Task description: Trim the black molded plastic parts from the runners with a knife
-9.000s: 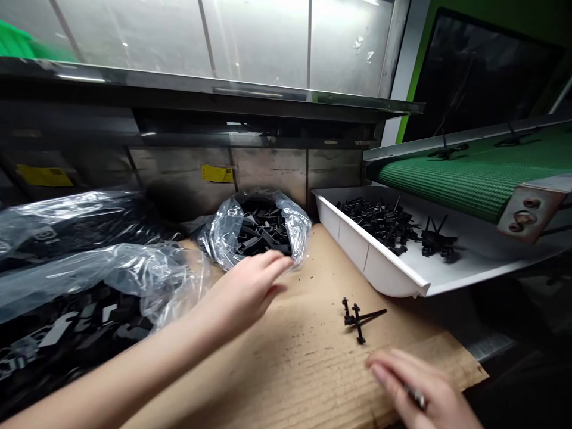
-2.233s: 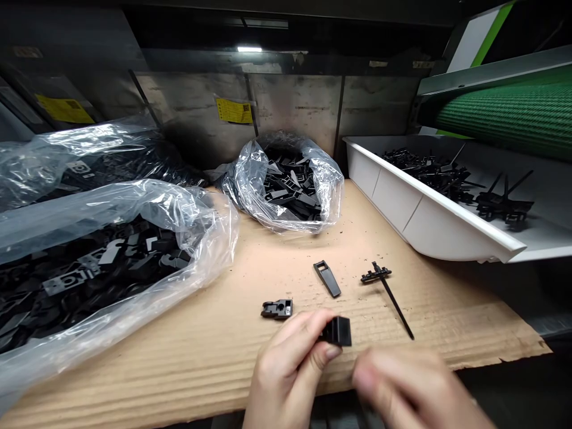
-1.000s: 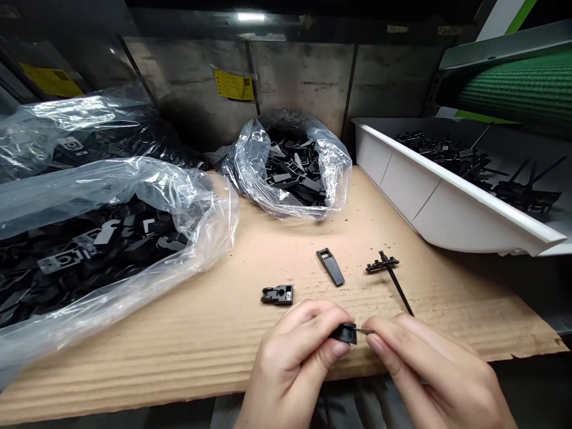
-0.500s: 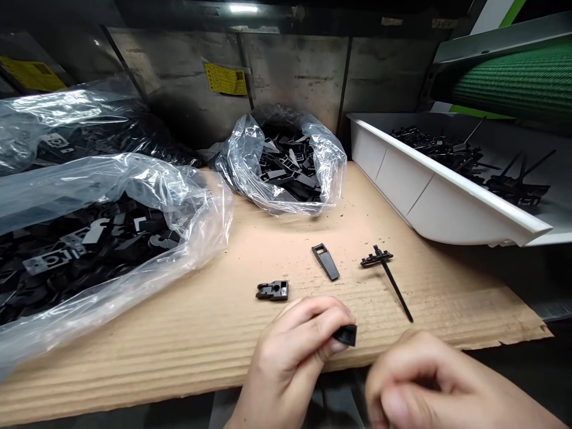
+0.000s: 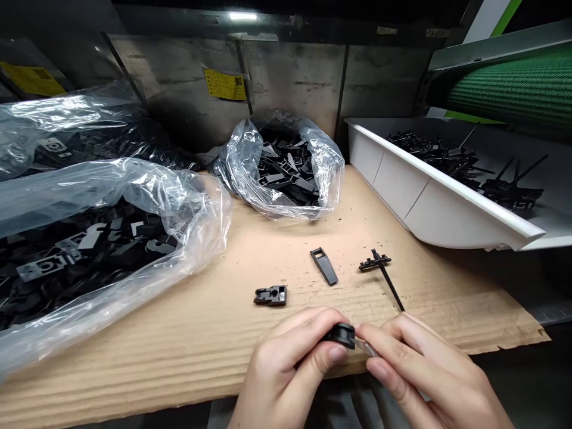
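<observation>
From the head camera, the right hand [image 5: 429, 372] has come back in after drawing away a moment ago. It now pinches a thin metal strip [image 5: 367, 348] between thumb and fingers, with the strip's end meeting a black plastic clip [image 5: 342, 335]. The left hand [image 5: 286, 364] holds that clip in a narrow grip between thumb and fingertips. Just ahead of the left hand, a black clip base [image 5: 270, 295] lies on a cardboard sheet [image 5: 491, 339]. Ahead of the right hand lie a slotted black strip [image 5: 324, 266] and a black T-shaped stem piece [image 5: 375, 260]. Farther ahead of the hands sits a clear plastic bag [image 5: 241, 170] of black parts, with a second clear plastic bag [image 5: 196, 232] beyond the left hand and a white tray [image 5: 442, 220] of assembled black pieces beyond the right.
</observation>
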Tool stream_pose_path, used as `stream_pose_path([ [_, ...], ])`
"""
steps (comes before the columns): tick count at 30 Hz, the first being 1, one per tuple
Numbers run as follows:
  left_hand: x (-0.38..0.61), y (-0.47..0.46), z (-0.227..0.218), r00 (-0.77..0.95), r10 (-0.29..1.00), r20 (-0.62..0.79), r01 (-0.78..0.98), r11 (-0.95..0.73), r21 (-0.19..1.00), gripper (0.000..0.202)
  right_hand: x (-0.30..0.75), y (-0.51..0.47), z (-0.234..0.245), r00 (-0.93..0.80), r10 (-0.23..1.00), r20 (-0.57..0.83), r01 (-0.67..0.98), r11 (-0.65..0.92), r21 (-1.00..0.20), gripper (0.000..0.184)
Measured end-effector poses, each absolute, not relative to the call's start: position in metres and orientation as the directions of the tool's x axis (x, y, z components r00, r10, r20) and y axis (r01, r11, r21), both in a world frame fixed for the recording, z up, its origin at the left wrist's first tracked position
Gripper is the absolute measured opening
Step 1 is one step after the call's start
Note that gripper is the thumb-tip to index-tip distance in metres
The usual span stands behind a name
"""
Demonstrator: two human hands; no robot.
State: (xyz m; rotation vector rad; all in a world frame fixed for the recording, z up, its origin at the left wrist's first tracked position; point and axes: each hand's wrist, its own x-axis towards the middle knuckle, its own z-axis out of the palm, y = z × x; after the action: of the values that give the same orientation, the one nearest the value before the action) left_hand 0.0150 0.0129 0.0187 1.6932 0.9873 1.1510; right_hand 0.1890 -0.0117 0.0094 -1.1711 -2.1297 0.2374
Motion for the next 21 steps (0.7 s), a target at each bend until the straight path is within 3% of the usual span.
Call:
stream_pose_path([
  [16, 0.010, 0.017, 0.020, 0.419, 0.903, 0.094, 0.099, -0.148, 0.984, 0.016, 0.180, -0.012, 0.000, -0.192, 0.713, 0.674, 0.819, 0.495, -0.290, 0.024],
  [21, 0.008, 0.013, 0.020, 0.393, 0.903, 0.171, 0.070, -0.215, 0.974, 0.011, 0.186, -0.006, 0.003, -0.102, 0.736, 0.669, 0.791, 0.468, -0.394, 0.026],
])
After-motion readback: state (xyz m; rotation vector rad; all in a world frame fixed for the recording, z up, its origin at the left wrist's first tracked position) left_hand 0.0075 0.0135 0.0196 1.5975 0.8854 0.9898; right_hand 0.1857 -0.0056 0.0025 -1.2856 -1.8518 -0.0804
